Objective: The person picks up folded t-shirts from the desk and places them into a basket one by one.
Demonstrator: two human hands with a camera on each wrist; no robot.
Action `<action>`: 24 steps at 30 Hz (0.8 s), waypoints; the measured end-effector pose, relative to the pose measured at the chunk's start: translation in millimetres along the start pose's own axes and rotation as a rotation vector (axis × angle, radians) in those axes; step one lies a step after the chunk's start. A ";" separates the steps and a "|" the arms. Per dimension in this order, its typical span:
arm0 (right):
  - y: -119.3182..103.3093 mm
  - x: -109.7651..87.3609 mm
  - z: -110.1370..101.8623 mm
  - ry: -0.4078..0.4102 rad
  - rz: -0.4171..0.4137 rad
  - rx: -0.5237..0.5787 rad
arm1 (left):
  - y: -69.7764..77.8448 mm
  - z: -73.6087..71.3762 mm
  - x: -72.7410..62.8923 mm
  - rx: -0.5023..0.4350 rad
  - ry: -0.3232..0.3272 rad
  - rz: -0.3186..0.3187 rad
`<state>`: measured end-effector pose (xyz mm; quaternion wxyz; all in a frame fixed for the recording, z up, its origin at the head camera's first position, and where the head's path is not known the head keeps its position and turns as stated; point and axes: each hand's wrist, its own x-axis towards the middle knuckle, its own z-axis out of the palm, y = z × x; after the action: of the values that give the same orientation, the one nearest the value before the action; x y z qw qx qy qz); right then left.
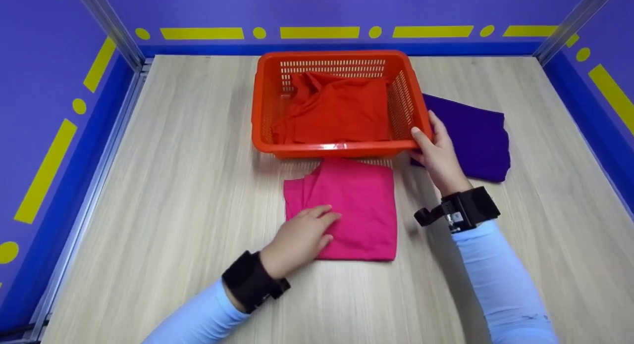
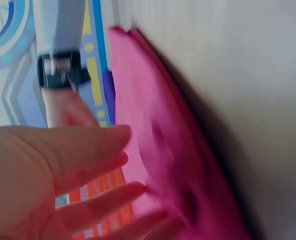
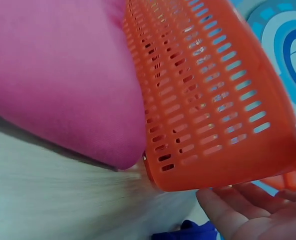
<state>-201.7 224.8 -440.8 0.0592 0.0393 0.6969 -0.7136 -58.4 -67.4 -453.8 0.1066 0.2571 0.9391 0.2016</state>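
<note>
Pink cloth [image 1: 359,210]: flat on the table [image 1: 188,161], folded, layered edges showing at its left side. Left hand [image 1: 299,237] comes in over its near left part; most of the cloth lies ahead and to the right of that hand. Fingers loosely extended and a little parted, thumb apart, nothing gripped. Left wrist view has the fingertips right at the fabric; whether they press on it, cannot tell.

Right hand [image 1: 438,156] holds the basket [image 1: 342,146] at its near right corner, thumb over the rim, other fingers outside and below. Pink cloth sits left of this hand and nearer the person, its far edge meeting the basket's near side; whether any of it runs beneath, cannot tell.

Purple cloth [image 1: 475,141]: on the table right of the basket, just beyond the right hand, left part hidden. Red cloth [image 1: 346,111]: inside the basket, rumpled at the left, smoother at the right.

Count: one basket; one pink cloth; one purple cloth; red fabric, at least one piece, exact number unclear; two hands; two black wrist straps [image 1: 475,205], one per wrist; two light blue sleeves [image 1: 505,279].
</note>
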 end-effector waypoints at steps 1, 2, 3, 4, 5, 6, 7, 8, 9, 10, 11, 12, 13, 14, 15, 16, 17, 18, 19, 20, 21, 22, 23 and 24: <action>-0.2 -3.5 -0.6 -0.009 0.004 -0.004 | -4.9 -1.1 -2.9 -0.030 0.019 -0.015; -0.4 -7.4 -1.6 -0.020 0.011 -0.008 | -9.5 -2.1 -5.7 -0.058 0.041 -0.027; -0.2 -11.5 -2.6 -0.032 0.016 -0.014 | -13.9 -2.9 -8.5 -0.085 0.065 -0.039; 0.2 -15.8 -3.9 -0.046 0.023 -0.010 | -18.1 -3.6 -11.4 -0.119 0.088 -0.053; 0.9 -20.7 -5.2 -0.063 0.031 -0.003 | -22.1 -4.4 -14.3 -0.155 0.110 -0.069; 2.1 -25.7 -6.7 -0.081 0.040 0.005 | -25.7 -5.3 -17.0 -0.194 0.132 -0.087; 3.6 -31.3 -8.5 -0.099 0.053 0.009 | -29.4 -5.9 -19.5 -0.239 0.149 -0.109; 5.5 -37.0 -10.4 -0.120 0.068 0.012 | -32.9 -6.5 -21.7 -0.287 0.166 -0.136; 7.7 -43.0 -12.5 -0.143 0.089 0.013 | -36.1 -7.0 -23.7 -0.346 0.180 -0.165; 10.1 -49.0 -14.5 -0.168 0.113 0.018 | -39.2 -7.3 -25.5 -0.409 0.191 -0.194; 12.6 -54.8 -16.4 -0.192 0.138 0.020 | -42.1 -7.5 -27.1 -0.478 0.199 -0.223; 15.2 -60.1 -18.2 -0.217 0.165 0.020 | -44.4 -7.7 -28.6 -0.545 0.205 -0.253; 17.5 -65.0 -19.9 -0.245 0.195 0.024 | -46.5 -7.7 -30.1 -0.616 0.208 -0.281; 20.2 -69.4 -21.3 -0.271 0.223 0.035 | -48.1 -7.7 -31.2 -0.686 0.209 -0.307; 22.5 -73.3 -22.4 -0.294 0.254 0.057 | -49.4 -7.3 -32.1 -0.767 0.206 -0.330; 24.8 -76.5 -23.1 -0.317 0.281 0.083 | -50.5 -6.6 -32.8 -0.845 0.202 -0.350; 27.1 -79.3 -23.6 -0.344 0.308 0.107 | -51.1 -6.2 -33.2 -0.917 0.196 -0.369; 29.4 -81.5 -23.9 -0.369 0.333 0.131 | -51.4 -5.9 -33.5 -0.988 0.189 -0.385; 31.5 -83.3 -24.1 -0.394 0.356 0.159 | -51.8 -5.4 -33.2 -1.059 0.182 -0.395; 33.8 -84.5 -24.0 -0.413 0.376 0.184 | -52.1 -4.9 -32.5 -1.131 0.170 -0.402; 35.8 -85.4 -23.7 -0.430 0.396 0.208 | -52.6 -3.8 -31.8 -1.208 0.156 -0.404; 37.9 -85.9 -23.4 -0.450 0.407 0.229 | -52.9 -2.9 -30.9 -1.272 0.140 -0.404; 39.8 -86.2 -23.2 -0.467 0.414 0.247 | -53.1 -2.0 -29.8 -1.332 0.120 -0.395; 41.3 -86.4 -22.6 -0.478 0.420 0.266 | -53.3 -0.9 -28.4 -1.391 0.097 -0.383</action>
<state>-111.0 249.0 -470.3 0.3607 0.0210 0.5408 -0.7596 -58.1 -124.5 -473.4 0.2371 -0.0486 0.6256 0.7416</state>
